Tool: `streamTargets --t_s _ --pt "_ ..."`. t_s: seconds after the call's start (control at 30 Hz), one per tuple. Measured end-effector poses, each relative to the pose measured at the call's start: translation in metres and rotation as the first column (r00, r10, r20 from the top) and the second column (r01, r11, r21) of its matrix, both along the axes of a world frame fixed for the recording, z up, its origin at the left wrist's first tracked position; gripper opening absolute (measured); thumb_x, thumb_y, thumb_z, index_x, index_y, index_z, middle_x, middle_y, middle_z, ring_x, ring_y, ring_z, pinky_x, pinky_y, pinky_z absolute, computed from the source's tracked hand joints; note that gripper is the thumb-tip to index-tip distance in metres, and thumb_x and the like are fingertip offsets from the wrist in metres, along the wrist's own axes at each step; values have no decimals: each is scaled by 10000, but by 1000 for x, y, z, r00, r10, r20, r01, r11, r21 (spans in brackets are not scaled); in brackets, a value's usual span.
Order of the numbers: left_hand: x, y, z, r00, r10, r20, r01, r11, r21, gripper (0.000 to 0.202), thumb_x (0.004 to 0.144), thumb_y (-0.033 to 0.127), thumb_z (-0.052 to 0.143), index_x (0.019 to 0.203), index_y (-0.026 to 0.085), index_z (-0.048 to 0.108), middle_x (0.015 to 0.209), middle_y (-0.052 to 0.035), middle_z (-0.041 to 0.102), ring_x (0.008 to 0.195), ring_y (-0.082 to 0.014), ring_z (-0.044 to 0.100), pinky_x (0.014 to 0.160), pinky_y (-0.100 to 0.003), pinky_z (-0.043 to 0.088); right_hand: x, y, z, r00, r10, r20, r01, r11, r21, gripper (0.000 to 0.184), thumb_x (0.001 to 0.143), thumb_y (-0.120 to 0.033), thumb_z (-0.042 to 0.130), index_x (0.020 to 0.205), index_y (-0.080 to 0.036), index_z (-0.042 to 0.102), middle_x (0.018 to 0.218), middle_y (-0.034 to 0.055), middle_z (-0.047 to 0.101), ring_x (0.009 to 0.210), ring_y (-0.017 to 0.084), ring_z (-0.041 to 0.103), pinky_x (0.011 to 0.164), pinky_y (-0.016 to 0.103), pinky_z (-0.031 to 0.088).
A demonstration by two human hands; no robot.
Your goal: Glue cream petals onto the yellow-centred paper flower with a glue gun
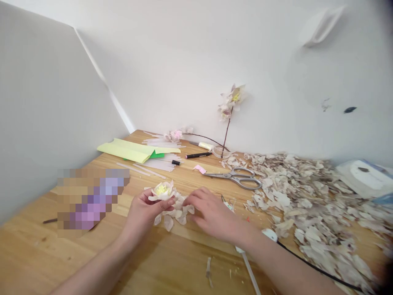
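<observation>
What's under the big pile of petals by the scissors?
The wooden tabletop shows through gaps at the edges of the petal pile. In the thick middle, the petals cover everything, so whatever else lies beneath is hidden.

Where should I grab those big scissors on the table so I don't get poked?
Try the two finger loops of the scissors, coming from the right, the side of the right hand. The loops lie at that end, beside the pile of petals, while the pointed blades aim left, away from your fingers.
</observation>
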State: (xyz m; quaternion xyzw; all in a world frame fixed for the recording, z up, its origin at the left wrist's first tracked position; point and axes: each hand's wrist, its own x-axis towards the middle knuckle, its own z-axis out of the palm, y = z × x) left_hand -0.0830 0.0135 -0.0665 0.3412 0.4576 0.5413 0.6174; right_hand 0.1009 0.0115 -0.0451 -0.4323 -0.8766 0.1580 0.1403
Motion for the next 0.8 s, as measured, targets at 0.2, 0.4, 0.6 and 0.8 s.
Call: streamTargets --t_s 0.2,0.4,0.6,0.8 --pt "-2 4 -2 1000 -10 20 10 1000 -4 239 493 217 820 687 149 697 650 18 706 564 -88 624 515 -148 499 -32 -5 -16 967 218 129 -235 961 143 143 756 -141 586 895 -152 618 935 74 621 890 215 495 807 346 402" --pt "-6 9 1 999 40 28 -40 999 19 213 489 225 818 627 133 685 611 17 691 497 -64 589 488 -136 477 -36 -5 -18 971 205 120 -226 953 200 100 783 -77 546 762 -155 606 823 57 627 822 190 492 729 305 401" --pt "-6 10 4 996 82 36 -84 995 46 206 496 242 812 627 150 682 617 25 678 555 -75 591 493 -137 479 -1 -9 -15 980 176 -91 -139 939 314 159 841 -89 477 775 -170 596 801 43 617 772 172 473 720 288 395" --pt "-6 7 3 995 76 -61 -73 996 43 207 503 258 803 623 137 685 655 -20 698 551 -100 599 511 -175 484 5 -17 -9 990 141 24 -142 988 55 168 725 -52 575 828 -181 603 851 32 619 832 183 510 752 295 406"
